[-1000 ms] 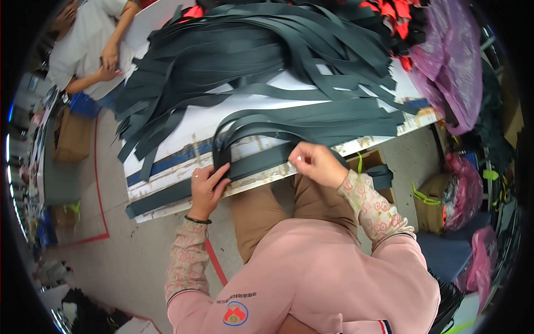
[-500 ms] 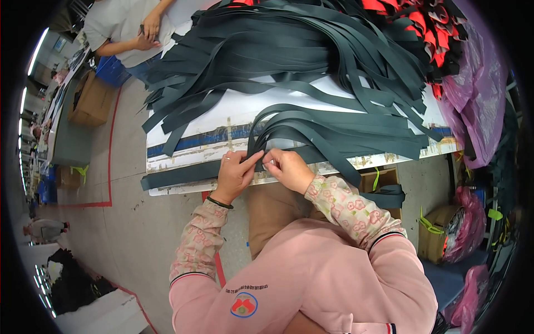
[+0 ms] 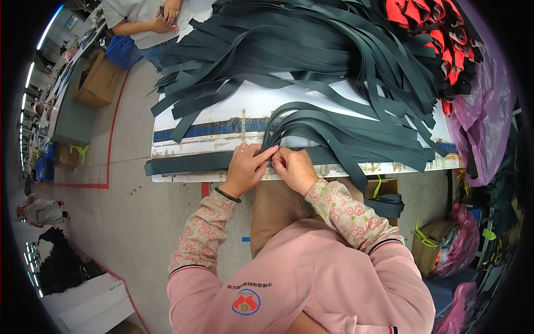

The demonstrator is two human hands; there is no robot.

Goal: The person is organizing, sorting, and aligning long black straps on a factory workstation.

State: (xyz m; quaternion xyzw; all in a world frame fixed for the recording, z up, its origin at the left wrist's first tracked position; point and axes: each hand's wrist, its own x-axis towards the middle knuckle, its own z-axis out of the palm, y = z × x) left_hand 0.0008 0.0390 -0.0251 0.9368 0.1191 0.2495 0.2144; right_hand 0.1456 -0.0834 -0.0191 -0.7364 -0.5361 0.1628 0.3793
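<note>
At the table's near edge my left hand [image 3: 246, 167] pinches the gathered ends of several dark green-grey fabric strips [image 3: 317, 125], which arch away to the right. Close beside it, my right hand [image 3: 296, 170] has its thumb and fingers pressed together at the same gathered ends. What lies between its fingertips is hidden. One flat strip [image 3: 189, 163] runs along the near edge to the left, passing by my left hand. Beyond the gathered bunch, a large heap of the same strips [image 3: 278, 50] covers the far part of the white table [image 3: 217, 117].
Red and black fabric pieces [image 3: 445, 33] and a pink plastic bag [image 3: 484, 117] crowd the right side. A co-worker's hands [image 3: 167, 19] are at the far left. Cardboard boxes [image 3: 99, 80] stand left; another box [image 3: 436, 242] stands low on the right.
The view has shifted a little, so the table and heap sit slightly further right and higher. Both hands stay at the gathered strip ends, with the fingertips slightly closer together.
</note>
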